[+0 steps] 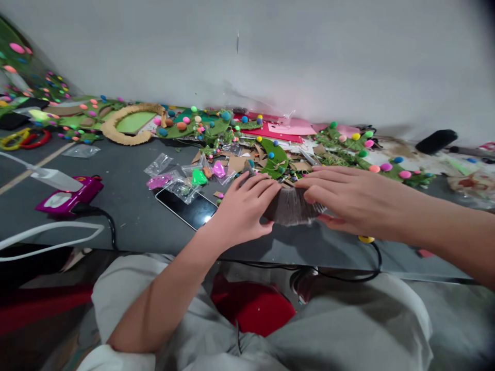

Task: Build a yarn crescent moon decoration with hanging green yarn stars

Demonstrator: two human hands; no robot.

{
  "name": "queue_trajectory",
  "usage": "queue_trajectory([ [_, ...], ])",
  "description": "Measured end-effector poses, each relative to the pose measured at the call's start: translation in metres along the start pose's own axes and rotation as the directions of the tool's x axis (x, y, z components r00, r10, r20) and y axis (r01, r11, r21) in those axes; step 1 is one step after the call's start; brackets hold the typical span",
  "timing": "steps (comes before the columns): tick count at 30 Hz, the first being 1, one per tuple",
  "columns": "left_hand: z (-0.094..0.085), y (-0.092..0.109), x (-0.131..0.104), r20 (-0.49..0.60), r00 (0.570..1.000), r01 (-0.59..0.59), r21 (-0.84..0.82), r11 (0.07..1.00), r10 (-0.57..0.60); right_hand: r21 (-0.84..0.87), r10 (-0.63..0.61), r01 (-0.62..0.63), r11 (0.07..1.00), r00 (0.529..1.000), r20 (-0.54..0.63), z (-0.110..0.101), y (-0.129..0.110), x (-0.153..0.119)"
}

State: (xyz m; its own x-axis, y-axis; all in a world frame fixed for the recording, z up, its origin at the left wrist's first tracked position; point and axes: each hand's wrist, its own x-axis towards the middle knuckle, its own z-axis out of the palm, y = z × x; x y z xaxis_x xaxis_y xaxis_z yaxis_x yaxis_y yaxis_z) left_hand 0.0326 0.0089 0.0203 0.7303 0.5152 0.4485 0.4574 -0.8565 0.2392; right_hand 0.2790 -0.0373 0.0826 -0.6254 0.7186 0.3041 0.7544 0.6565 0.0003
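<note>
We note the left hand [249,202] and right hand [340,195] pinching opposite ends of the grey brush [293,207] between them (undersides hidden from us); were either pinch to slacken, it could slip, scattering the cardboard scraps [236,164] beyond the grip.

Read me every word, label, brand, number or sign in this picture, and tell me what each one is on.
There is no text I can read anywhere in this view.
Phone: the screen is dark with a bright reflection; no words show.
Purple power strip: any markings are too small or blurred.
Clear plastic bags: no legible label.
Gray-bristled brush: no lettering shows.
</note>
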Motion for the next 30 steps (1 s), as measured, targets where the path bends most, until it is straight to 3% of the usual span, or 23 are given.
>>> queue_trajectory([
  [1,0.002,-0.002,0.001,-0.016,1.000,0.008,0.004,1.000,-0.008,-0.020,-0.096,0.098,0.995,0.991,0.088,-0.009,0.005,0.001],
  [3,0.005,-0.006,0.003,-0.054,0.998,0.034,0.015,0.999,-0.033,-0.085,-0.161,0.175,0.981,0.975,0.152,-0.024,0.012,0.002],
  [5,0.008,-0.008,0.004,-0.108,0.990,0.091,0.032,0.995,-0.087,-0.163,-0.036,0.049,0.985,0.996,0.080,-0.031,0.010,0.002],
  [7,0.011,-0.005,0.005,-0.162,0.972,0.179,0.048,0.983,-0.169,-0.208,0.241,-0.239,0.949,0.970,-0.012,-0.027,0.000,0.004],
  [8,0.012,-0.003,0.005,-0.181,0.960,0.225,0.056,0.973,-0.212,-0.214,0.410,-0.413,0.885,0.910,-0.060,-0.021,-0.007,0.007],
  [10,0.015,0.003,0.006,-0.201,0.939,0.297,0.073,0.952,-0.277,-0.188,0.684,-0.693,0.696,0.720,-0.120,-0.007,-0.021,0.019],
  [11,0.016,0.005,0.006,-0.207,0.933,0.317,0.083,0.945,-0.295,-0.167,0.744,-0.750,0.640,0.660,-0.108,-0.001,-0.026,0.026],
  [13,0.018,0.009,0.007,-0.215,0.925,0.340,0.104,0.934,-0.313,-0.138,0.787,-0.790,0.597,0.610,-0.091,0.010,-0.032,0.044],
  [19,0.024,0.011,0.010,-0.308,0.888,0.404,0.170,0.899,-0.341,-0.207,0.786,-0.784,0.586,0.612,-0.093,0.019,-0.024,0.079],
  [30,0.033,0.009,0.013,-0.368,0.878,0.388,0.168,0.906,-0.308,-0.220,0.801,-0.782,0.583,0.599,-0.005,0.029,-0.013,0.099],
])
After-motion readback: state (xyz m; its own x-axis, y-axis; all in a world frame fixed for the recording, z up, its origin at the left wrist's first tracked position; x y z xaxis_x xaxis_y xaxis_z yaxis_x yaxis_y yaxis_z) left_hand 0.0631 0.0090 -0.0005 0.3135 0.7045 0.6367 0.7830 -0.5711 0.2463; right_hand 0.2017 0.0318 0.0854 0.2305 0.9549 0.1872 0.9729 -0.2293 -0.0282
